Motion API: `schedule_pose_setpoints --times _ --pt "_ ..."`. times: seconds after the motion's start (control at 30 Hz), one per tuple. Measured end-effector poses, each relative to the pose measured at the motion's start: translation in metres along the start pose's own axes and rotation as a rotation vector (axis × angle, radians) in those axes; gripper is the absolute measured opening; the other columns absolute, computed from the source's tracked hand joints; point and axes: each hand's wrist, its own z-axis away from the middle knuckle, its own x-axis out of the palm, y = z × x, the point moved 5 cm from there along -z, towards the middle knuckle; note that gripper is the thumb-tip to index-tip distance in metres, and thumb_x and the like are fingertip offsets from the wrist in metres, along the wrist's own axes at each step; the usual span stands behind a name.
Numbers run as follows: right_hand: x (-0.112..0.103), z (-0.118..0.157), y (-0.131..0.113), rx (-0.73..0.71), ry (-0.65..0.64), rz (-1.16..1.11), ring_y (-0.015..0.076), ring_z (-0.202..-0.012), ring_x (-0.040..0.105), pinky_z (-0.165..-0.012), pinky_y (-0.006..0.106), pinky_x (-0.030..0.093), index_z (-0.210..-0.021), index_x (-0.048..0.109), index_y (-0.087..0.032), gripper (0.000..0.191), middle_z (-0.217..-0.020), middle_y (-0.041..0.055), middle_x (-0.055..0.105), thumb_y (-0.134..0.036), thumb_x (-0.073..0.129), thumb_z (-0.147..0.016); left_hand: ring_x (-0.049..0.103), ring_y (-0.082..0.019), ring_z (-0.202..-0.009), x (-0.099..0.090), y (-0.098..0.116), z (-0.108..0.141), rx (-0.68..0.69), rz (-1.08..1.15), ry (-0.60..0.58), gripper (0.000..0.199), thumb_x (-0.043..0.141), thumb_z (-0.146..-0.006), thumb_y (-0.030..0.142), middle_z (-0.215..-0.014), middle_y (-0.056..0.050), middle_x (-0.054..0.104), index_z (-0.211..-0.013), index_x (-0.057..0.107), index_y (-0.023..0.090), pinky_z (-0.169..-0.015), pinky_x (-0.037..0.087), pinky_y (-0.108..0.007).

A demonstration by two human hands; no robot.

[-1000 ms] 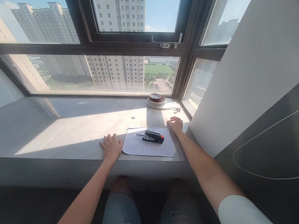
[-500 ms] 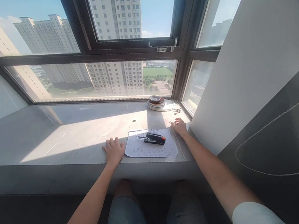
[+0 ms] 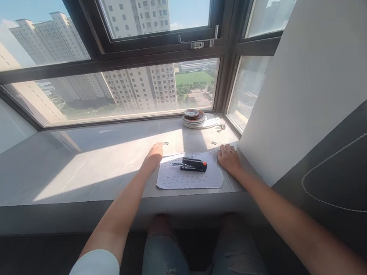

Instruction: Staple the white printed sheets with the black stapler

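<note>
On the window sill, my left hand [image 3: 155,154] reaches forward past the paper's left corner. Its fingers stretch out, with the tips at small dark strips that look like staples [image 3: 166,143]; whether they touch is too small to tell. My right hand [image 3: 228,157] rests on the sill to the right of the paper, fingers apart and slightly bent, holding nothing visible. Just beyond it lies another small strip [image 3: 213,143]. Between the hands, a black stapler [image 3: 193,164] with an orange end lies with its arms spread apart on sheets of written paper [image 3: 188,181].
A stack of plates or round dishes [image 3: 198,120] stands by the window corner, with keys [image 3: 221,128] beside it. The window frame [image 3: 128,62] bounds the sill [image 3: 91,174] at the back. A white wall [image 3: 286,112] rises close on the right, where a beaded cord [image 3: 323,201] hangs.
My left hand has moved forward and right from beside the paper to the small strips. My right hand has drawn back slightly, leaving a small strip on the sill. The view has shifted slightly.
</note>
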Motion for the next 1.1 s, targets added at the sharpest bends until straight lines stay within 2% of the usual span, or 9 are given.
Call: schedule_pose_setpoints --times 0.13,0.27,0.37,0.53,0.67,0.8,0.93,1.1 --pt "0.001 -0.001 0.003 0.007 0.048 -0.023 0.0355 -0.114 0.055 -0.092 0.045 0.046 -0.111 0.066 -0.015 0.023 -0.12 0.0219 0.063 -0.023 0.047 -0.101 0.043 -0.02 -0.157 0.017 0.005 -0.027 0.066 0.018 -0.053 0.059 0.043 -0.096 0.012 -0.164 -0.001 0.056 -0.148 0.066 0.026 -0.129 0.033 -0.036" --pt "0.004 -0.001 0.004 -0.02 0.102 -0.083 0.0356 -0.111 0.054 -0.091 0.045 0.046 -0.106 0.067 -0.018 0.019 -0.116 0.0211 0.064 -0.02 0.05 -0.098 0.05 -0.023 -0.152 0.025 -0.004 -0.026 0.013 0.011 -0.039 0.056 0.042 -0.097 0.014 -0.159 -0.004 0.061 -0.145 0.069 0.024 -0.126 0.038 -0.039" --pt "0.004 -0.002 0.005 -0.027 0.123 -0.1 0.0355 -0.11 0.054 -0.09 0.045 0.046 -0.104 0.067 -0.018 0.018 -0.115 0.0206 0.063 -0.02 0.051 -0.097 0.057 -0.028 -0.143 0.017 -0.017 -0.016 -0.075 -0.02 0.003 0.051 0.044 -0.097 0.018 -0.152 -0.007 0.066 -0.138 0.073 0.023 -0.12 0.043 -0.043" --pt "0.005 -0.001 0.006 -0.023 0.093 -0.087 0.0358 -0.111 0.053 -0.09 0.046 0.046 -0.105 0.065 -0.018 0.018 -0.115 0.0201 0.062 -0.02 0.048 -0.1 0.061 -0.032 -0.132 -0.007 -0.046 0.008 -0.231 -0.088 0.05 0.039 0.046 -0.099 0.023 -0.14 -0.012 0.072 -0.125 0.076 0.02 -0.113 0.046 -0.045" --pt "0.003 0.0 0.006 -0.01 0.065 -0.086 0.0345 -0.112 0.054 -0.091 0.044 0.045 -0.102 0.062 -0.019 0.014 -0.115 0.0184 0.062 -0.019 0.048 -0.1 0.059 -0.032 -0.13 -0.018 -0.06 0.029 -0.267 -0.072 0.105 0.035 0.043 -0.101 0.024 -0.127 -0.012 0.075 -0.112 0.076 0.023 -0.113 0.046 -0.045" --pt "0.0 0.001 0.002 -0.077 0.06 -0.067 0.0321 -0.108 0.055 -0.088 0.042 0.044 -0.099 0.06 -0.02 0.013 -0.111 0.0158 0.064 -0.018 0.047 -0.099 0.066 -0.028 -0.117 -0.015 -0.051 0.053 -0.176 0.058 0.196 0.04 0.036 -0.106 0.023 -0.116 -0.013 0.075 -0.125 0.071 0.019 -0.105 0.052 -0.04" --pt "-0.003 0.003 -0.005 -0.196 0.061 -0.096 0.0289 -0.103 0.055 -0.087 0.038 0.043 -0.094 0.057 -0.022 0.015 -0.103 0.0115 0.064 -0.019 0.044 -0.101 0.068 -0.023 -0.098 -0.003 -0.026 0.076 -0.104 0.23 0.261 0.047 0.029 -0.108 0.023 -0.111 -0.011 0.073 -0.135 0.066 0.017 -0.091 0.057 -0.036" --pt "-0.005 0.007 -0.006 -0.187 0.037 -0.091 0.0291 -0.101 0.055 -0.089 0.039 0.043 -0.088 0.056 -0.023 0.021 -0.099 0.0121 0.064 -0.02 0.04 -0.102 0.066 -0.02 -0.088 0.009 0.007 0.086 0.097 0.497 0.303 0.043 0.04 -0.109 0.029 -0.098 -0.008 0.068 -0.14 0.068 0.018 -0.085 0.056 -0.035"
